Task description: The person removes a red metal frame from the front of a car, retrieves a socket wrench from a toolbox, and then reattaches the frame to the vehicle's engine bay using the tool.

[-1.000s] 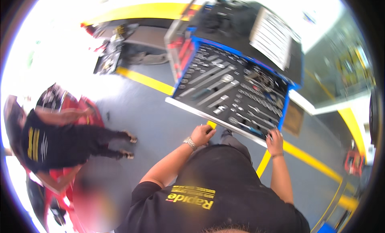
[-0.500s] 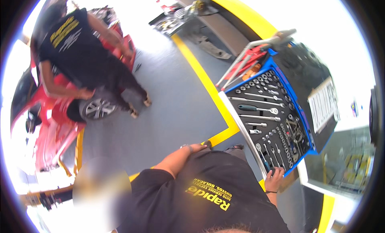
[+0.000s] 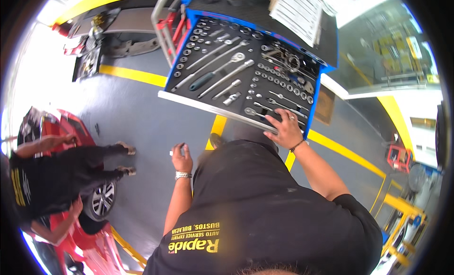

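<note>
My right hand [image 3: 286,129] reaches over the front right corner of a pulled-out tool drawer [image 3: 213,110]. Its fingers are spread over a small ratchet [image 3: 250,112] lying in black foam; whether they touch its handle I cannot tell. Beside the fingers lie slim metal drive tools [image 3: 283,107]. To the left, away from the drawer, my left hand [image 3: 181,157] hangs over the floor, fingers loosely bent and apart, with no tool visible in it. A larger green-handled ratchet [image 3: 202,81], long bars [image 3: 226,79] and rows of sockets [image 3: 283,82] fill the drawer.
Papers [image 3: 298,15] lie on the blue tool cabinet's black top. A red stand with grey tubes [image 3: 163,31] leans at its left. A person in black [image 3: 56,180] works by a red car [image 3: 94,239] at the left. Yellow lines [image 3: 135,75] cross the grey floor.
My view has turned right, bringing the drawer to the centre. My left hand has come off my leg area and is raised. My right hand has moved from the drawer's edge over the tools.
</note>
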`<state>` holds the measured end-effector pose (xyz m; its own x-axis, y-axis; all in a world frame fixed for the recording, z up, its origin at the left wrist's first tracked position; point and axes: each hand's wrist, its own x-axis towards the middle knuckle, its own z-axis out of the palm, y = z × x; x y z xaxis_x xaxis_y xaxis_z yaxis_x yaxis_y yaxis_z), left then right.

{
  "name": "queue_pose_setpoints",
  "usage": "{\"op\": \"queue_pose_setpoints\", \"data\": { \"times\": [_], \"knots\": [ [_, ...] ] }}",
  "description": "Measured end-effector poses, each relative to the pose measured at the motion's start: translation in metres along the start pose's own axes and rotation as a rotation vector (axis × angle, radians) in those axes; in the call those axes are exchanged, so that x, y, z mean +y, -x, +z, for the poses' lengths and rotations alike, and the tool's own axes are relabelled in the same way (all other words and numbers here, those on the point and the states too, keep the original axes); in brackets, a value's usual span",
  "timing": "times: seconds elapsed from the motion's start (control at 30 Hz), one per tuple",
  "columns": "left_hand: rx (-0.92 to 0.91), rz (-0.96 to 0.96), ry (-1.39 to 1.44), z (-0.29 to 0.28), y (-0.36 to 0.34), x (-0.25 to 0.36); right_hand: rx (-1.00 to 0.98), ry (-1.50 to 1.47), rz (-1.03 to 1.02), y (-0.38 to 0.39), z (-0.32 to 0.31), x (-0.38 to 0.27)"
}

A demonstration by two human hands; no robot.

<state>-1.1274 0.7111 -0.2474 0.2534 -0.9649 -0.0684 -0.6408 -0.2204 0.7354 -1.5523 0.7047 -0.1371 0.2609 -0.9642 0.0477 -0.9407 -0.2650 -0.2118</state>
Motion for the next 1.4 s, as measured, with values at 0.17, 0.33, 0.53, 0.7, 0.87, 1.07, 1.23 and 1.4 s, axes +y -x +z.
{"op": "queue_pose_setpoints", "data": {
  "times": [0.17, 0.33, 0.53, 0.7, 0.87, 1.07, 1.23, 1.4],
  "knots": [
    [0.001, 0.566, -0.018, -0.025, -0.072, 0.116, -0.001, -0.067, 0.051, -0.006, -0.004, -0.001],
    [-0.437, 0.763, -0.082, 0.058, -0.138, 0.238, 0.015, -0.220, 0.108, -0.007, -0.009, 0.007],
    [-0.604, 0.871, -0.373, 0.162, -0.169, 0.296, 0.204, -0.528, 0.206, -0.030, -0.013, 0.052],
    [-0.662, 0.775, -0.471, 0.178, -0.165, 0.299, 0.354, -0.410, 0.305, -0.038, -0.014, 0.089],
    [-0.768, 0.829, -0.389, 0.157, -0.181, 0.296, 0.232, -0.392, 0.338, -0.032, -0.007, 0.095],
    [-0.689, 1.043, -0.256, 0.157, -0.180, 0.276, 0.384, -0.375, 0.321, -0.029, 0.004, 0.089],
    [-0.674, 1.021, -0.374, 0.161, -0.175, 0.272, 0.396, -0.364, 0.282, -0.034, 0.007, 0.089],
    [-0.797, 0.815, -0.196, 0.147, -0.178, 0.276, 0.397, -0.380, 0.270, -0.036, 0.008, 0.092]
  ]
}}
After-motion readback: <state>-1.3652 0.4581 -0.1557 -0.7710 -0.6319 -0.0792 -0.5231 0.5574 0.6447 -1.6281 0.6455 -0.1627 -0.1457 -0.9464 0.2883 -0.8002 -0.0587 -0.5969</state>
